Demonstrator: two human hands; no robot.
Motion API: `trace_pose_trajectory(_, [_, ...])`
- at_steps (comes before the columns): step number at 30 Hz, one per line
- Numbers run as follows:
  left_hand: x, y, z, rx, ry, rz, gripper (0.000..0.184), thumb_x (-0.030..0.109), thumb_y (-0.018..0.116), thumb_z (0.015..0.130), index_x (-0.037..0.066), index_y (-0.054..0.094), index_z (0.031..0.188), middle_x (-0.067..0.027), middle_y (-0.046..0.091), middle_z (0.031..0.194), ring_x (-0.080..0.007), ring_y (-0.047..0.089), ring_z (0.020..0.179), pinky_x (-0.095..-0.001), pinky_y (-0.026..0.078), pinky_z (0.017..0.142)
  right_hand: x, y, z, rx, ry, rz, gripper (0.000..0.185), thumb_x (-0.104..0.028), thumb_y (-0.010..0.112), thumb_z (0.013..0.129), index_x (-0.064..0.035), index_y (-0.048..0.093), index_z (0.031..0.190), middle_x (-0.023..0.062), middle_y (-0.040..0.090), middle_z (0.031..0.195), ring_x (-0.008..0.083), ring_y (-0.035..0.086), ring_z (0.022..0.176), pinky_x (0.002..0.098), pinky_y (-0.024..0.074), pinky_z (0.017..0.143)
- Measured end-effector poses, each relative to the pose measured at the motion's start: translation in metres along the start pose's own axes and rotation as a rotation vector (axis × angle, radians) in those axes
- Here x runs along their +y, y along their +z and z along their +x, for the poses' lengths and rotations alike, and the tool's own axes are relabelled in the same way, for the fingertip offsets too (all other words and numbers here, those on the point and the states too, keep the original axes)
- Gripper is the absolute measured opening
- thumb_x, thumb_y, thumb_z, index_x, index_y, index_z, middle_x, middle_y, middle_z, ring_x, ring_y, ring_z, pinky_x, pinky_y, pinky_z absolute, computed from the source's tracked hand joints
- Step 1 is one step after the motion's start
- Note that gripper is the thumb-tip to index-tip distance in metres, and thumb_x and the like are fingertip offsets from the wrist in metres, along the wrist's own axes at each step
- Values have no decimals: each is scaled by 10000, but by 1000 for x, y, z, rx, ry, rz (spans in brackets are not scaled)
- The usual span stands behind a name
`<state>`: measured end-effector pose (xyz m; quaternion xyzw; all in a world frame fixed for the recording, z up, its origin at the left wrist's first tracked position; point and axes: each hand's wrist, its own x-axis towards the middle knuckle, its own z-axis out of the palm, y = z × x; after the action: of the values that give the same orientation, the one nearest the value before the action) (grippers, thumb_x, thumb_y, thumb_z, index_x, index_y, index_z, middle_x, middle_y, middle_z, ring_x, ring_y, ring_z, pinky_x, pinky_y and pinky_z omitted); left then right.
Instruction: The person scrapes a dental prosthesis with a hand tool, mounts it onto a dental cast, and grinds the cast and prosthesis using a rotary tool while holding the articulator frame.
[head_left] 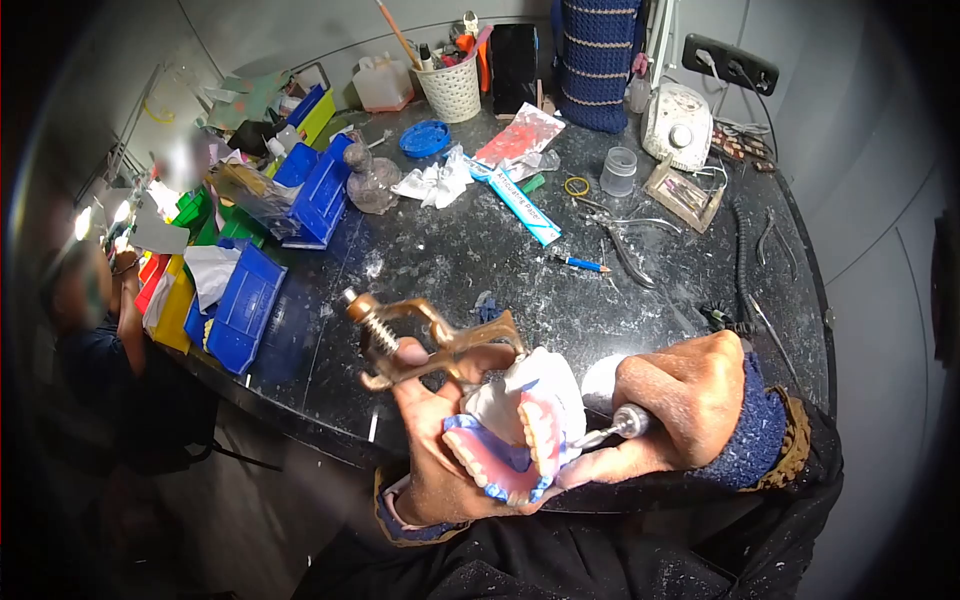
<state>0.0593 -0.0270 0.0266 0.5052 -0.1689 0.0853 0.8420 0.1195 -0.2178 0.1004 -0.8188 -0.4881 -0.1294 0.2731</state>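
My left hand (pixel 425 425) is wrapped round a brass-coloured dental articulator (pixel 465 347), tilted just above my lap at the table's front edge. White plaster (pixel 550 375) is mounted on it. A pink denture (pixel 480 450) with cream teeth and blue-violet wax or marking along its rim sits at the near side of the plaster. My right hand (pixel 690 400) is closed round a rotary handpiece (pixel 630 420), its metal tip pointing left at the denture's right side. Whether the tip touches the denture I cannot tell. My left fingertips are partly hidden behind the articulator.
On the dusty black table (pixel 430 270) lie pliers (pixel 625 250), a blue pencil (pixel 582 264), an articulating paper packet (pixel 520 205) and a clear cup (pixel 619 172). Blue bins (pixel 245 310) stand left, a control box (pixel 678 128) back right. Another person (pixel 95 300) sits at far left.
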Motion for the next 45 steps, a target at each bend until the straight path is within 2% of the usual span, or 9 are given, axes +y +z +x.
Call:
trace_pose_trajectory(10, [-5,-1,4,94,21,-7,948,172,715,670,118,5,1295,-153,447,1179,-225,463,1100,-390,358,945,7,11,-4,-85,90,44,462,-492,768,637,-74,578,692,45,527,517,238,576,449,315,433,406])
trace_pose_trajectory(21, [-5,-1,5,130,14,-62,761,257,640,730,91,106,1245,-137,476,1112,-206,493,1027,-369,391,888,8,13,-5,-178,84,68,462,-492,753,653,-56,621,732,50,549,543,244,586,465,322,435,408])
trace_pose_trajectory(25, [-5,1,6,135,5,-87,700,288,612,751,80,142,1227,-131,487,1088,-199,504,1000,-361,403,867,8,14,-3,-124,102,104,464,-496,750,655,-58,623,737,49,552,544,240,587,467,321,438,411])
trace_pose_trajectory(28, [-5,0,6,134,-8,-119,659,312,591,768,73,170,1214,-126,495,1070,-194,512,980,-356,412,851,8,11,-5,-261,114,55,476,-505,756,636,-61,619,740,46,557,546,240,593,474,317,445,419])
trace_pose_trajectory(34, [-2,2,8,116,-89,-217,588,358,550,800,58,225,1186,-117,511,1034,-184,528,940,-344,430,820,11,14,-3,-117,97,116,488,-513,760,613,-67,610,742,46,559,552,243,594,481,316,442,420])
trace_pose_trajectory(40, [3,4,9,85,-207,-361,539,405,509,833,42,280,1159,-108,527,997,-174,545,900,-333,448,789,12,12,-4,-158,56,65,492,-510,763,607,-62,617,750,43,559,550,241,596,486,313,438,417])
trace_pose_trajectory(45, [5,3,11,56,-297,-483,520,444,474,860,30,326,1137,-101,540,967,-165,558,867,-323,464,763,14,16,-4,-87,47,107,487,-508,756,624,-56,618,744,47,562,551,238,596,483,311,432,411])
